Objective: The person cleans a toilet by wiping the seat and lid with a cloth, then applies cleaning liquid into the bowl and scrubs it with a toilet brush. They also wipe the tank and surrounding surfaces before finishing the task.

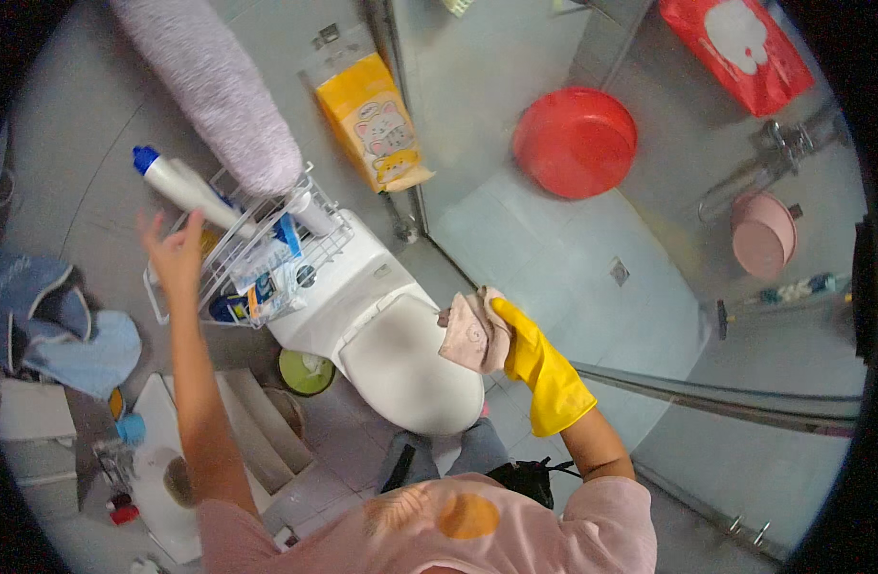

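Observation:
My left hand [177,251], bare, is raised beside a wire rack [329,251] over the toilet tank, its fingers spread with nothing seen in them. Closest to it is a white bottle with a blue cap [185,189], which leans tilted out of the rack. The rack also holds a white container [311,214] and several small packages [265,268]. In a yellow rubber glove [546,375], my right hand [515,335] grips a folded pink cloth [476,332] near the right side of the toilet. The white toilet lid [412,362] is down.
Above the rack hangs a long fluffy lilac item [223,100], with a yellow tissue pack [372,124] on the wall. A glass shower partition [726,392] bounds the right side; red [575,143] and pink basins [762,239] hang beyond it. At left are a sink [156,478] and a green bin [306,372].

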Available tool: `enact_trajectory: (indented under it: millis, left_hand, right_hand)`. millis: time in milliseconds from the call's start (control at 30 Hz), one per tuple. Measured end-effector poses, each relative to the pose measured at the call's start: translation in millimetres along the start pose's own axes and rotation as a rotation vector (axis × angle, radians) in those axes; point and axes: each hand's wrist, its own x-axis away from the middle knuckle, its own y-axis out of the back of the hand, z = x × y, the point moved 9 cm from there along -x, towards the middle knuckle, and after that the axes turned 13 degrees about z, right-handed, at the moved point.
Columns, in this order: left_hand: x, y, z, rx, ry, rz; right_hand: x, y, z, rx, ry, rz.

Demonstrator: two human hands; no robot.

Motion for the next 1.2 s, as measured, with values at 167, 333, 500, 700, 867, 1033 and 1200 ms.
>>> enact_trajectory:
  millis: [167,333,500,700,867,1033,1200]
  left_hand:
    - [144,-19,-16,-0.153,-0.364,-0.008]
    - [283,-164,106,-0.14,0.182,0.907]
    - [391,-210,187,-0.095,0.542,1.127]
    - [498,-212,265,-0.228,0.779,1.318]
    - [554,-180,326,-0.205,0.941,1.13]
    - [531,-192,314,-0.186,0.784,1.017]
    - [538,-205,336,-0.074,1.074,1.04]
  right_hand:
    - [-11,43,-38,-0.289,0.086,-0.036]
    - [-40,101,-83,-0.239,-0.082,-0.312]
    - [-118,195,-109,0.255,0.013,-0.692]
    - [-257,110,-45,1.012,0.608,-0.21]
    - [-292,64,-49,1.103,0.685,0.021]
    - [-311,184,-117,0.657,0.301,-0.076]
    - [-297,358,-211,0.697,-0.142,-0.35]
